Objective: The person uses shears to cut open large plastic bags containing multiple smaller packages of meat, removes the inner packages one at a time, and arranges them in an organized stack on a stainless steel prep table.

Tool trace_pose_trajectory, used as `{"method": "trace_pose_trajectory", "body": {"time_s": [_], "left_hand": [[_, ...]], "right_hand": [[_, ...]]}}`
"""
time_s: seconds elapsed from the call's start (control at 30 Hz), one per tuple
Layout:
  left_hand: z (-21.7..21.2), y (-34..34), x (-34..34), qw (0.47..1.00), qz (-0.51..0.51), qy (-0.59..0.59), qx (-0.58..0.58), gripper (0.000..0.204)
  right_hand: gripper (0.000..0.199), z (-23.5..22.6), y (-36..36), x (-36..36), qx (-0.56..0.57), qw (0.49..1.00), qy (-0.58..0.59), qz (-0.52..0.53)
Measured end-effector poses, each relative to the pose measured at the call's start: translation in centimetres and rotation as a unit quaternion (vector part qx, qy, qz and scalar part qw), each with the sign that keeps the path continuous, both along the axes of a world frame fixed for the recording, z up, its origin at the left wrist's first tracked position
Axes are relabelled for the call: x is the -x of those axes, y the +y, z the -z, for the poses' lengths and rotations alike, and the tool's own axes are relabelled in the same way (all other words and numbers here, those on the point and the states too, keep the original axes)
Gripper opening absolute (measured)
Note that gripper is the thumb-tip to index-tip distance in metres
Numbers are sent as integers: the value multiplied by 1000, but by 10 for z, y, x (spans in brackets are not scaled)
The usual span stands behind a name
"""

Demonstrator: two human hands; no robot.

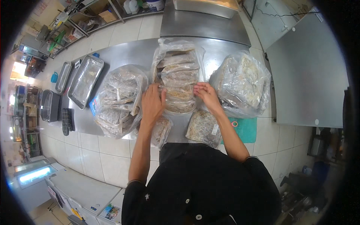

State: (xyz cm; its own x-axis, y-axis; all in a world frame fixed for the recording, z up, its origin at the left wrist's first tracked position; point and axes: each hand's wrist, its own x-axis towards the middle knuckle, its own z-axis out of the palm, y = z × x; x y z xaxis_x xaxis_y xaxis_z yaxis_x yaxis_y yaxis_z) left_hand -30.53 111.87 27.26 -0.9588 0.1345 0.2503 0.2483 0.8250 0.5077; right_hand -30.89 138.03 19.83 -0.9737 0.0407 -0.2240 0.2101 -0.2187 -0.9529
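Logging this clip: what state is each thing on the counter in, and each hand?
Middle bag: open at its near end, packed with stacked pouches.
Left bag: full, lying on its side.
Right bag: full, bunched shut.
Metal tray: nearly empty.
Left hand: flat on middle bag.
Right hand: fingers gripping its edge.

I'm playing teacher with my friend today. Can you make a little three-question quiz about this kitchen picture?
1. True or false: both hands touch the middle bag.
2. How many big clear bags of packets lie on the steel table? A) two B) three C) five
3. What lies left of the left bag, near the table's far-left end?

Key
1. True: the left hand and right hand both rest at its near end.
2. B: the left bag, the middle bag and the right bag. Two small packets lie apart at the near edge.
3. Two metal trays, side by side.
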Motion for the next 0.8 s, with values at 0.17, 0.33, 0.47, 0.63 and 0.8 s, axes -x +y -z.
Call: {"method": "trace_pose_trajectory", "body": {"time_s": [0.17, 0.33, 0.47, 0.63, 0.8], "left_hand": [[1, 4, 19, 994, -38, -60, 87, 40], [-1, -2, 14, 954, -95, -283, -29, 63], [32, -14, 9, 931, -88, -282, -215, 92], [49, -5, 2, 899, -71, -283, -325, 119], [31, -7, 2, 899, -52, -313, -302, 134]], "right_hand": [[43, 2, -1, 8, -70, 995, -76, -7], [58, -43, 0, 20, -81, 979, -174, -68], [71, -73, 2, 25, -2, 974, -206, -93], [87, -60, 12, 25, 163, 955, -238, -67], [96, -53, 3, 19, 262, 930, -258, -21]]}}
